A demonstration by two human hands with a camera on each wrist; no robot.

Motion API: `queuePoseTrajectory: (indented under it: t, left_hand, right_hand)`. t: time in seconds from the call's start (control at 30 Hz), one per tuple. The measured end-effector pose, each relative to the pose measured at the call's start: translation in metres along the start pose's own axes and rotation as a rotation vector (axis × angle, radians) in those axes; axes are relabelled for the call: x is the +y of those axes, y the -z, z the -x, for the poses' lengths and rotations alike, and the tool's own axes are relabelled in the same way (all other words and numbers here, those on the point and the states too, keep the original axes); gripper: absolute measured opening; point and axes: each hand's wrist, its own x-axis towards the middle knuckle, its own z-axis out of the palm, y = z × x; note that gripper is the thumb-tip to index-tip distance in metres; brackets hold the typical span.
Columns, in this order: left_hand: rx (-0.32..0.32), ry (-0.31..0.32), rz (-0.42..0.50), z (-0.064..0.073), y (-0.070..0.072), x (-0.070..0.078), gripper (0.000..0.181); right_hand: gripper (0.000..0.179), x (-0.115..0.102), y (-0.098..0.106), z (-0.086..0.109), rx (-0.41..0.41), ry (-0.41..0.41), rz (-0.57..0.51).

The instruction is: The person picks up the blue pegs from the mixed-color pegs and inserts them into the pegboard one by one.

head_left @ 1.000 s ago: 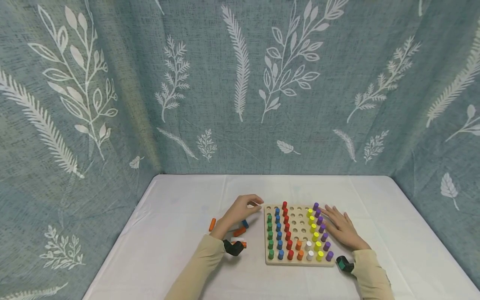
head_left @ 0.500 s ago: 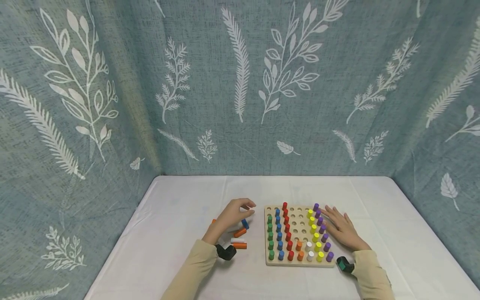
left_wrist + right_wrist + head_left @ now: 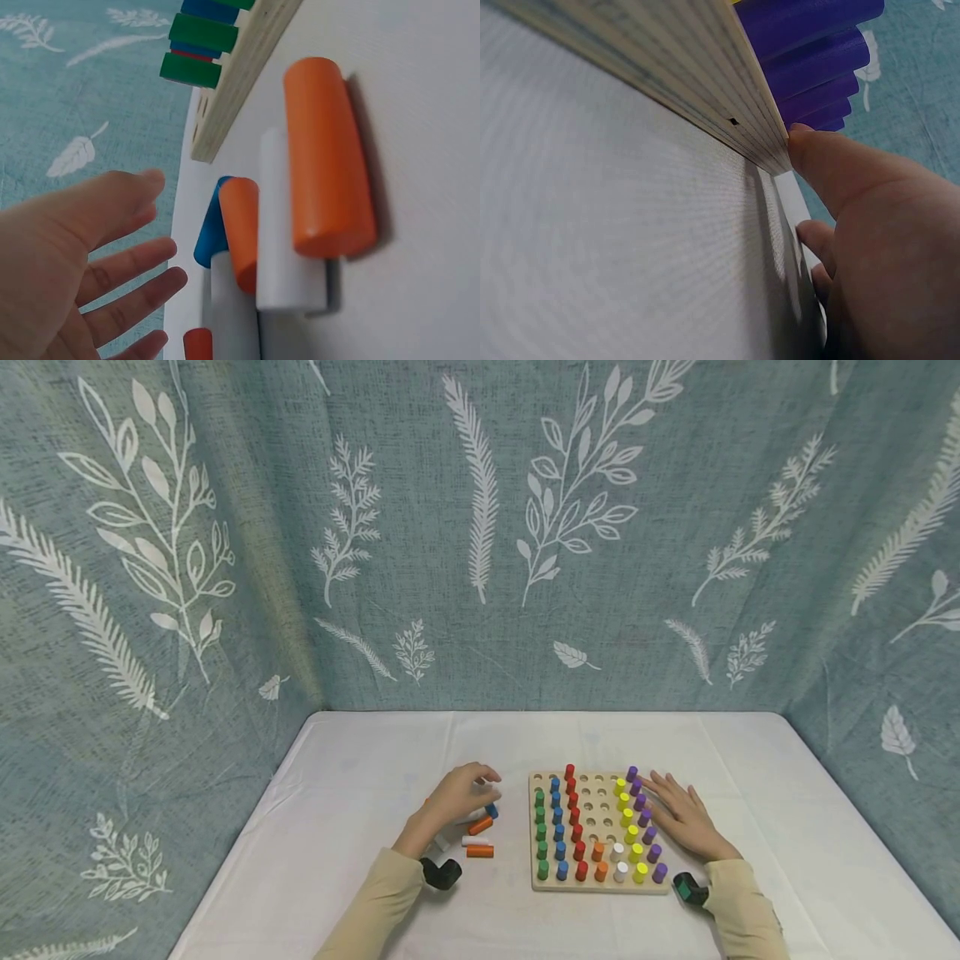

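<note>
My left hand (image 3: 459, 795) hovers above the loose pegs left of the pegboard, its fingers spread and holding nothing. Below it lie a blue peg (image 3: 212, 229), orange pegs (image 3: 330, 161) and white pegs (image 3: 279, 225); in the head view the hand covers part of this pile. The wooden pegboard (image 3: 573, 886) carries upright rows of green, blue, red, orange, white, yellow and purple pegs, with bare holes in its middle and far part. At the board's right edge rests my right hand (image 3: 684, 817), fingers extended, thumb touching the edge near the purple pegs (image 3: 814, 64).
A white cloth covers the table (image 3: 360, 752). Behind and at both sides hangs a blue-green curtain (image 3: 420, 527) with white leaf prints. Each wrist wears a black camera mount, such as the left one (image 3: 442, 873).
My left hand has moved left and a little toward me, away from the board's edge to over the loose pegs. The right hand has stayed at the board.
</note>
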Motion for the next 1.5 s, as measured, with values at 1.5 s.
queuePoseTrajectory:
  t: [1.5]
  left_hand:
    - [0.032,-0.02,-0.283,0.008,-0.011,0.002,0.032]
  right_hand:
    - [0.051,0.001,0.001,-0.002,-0.011,0.002,-0.002]
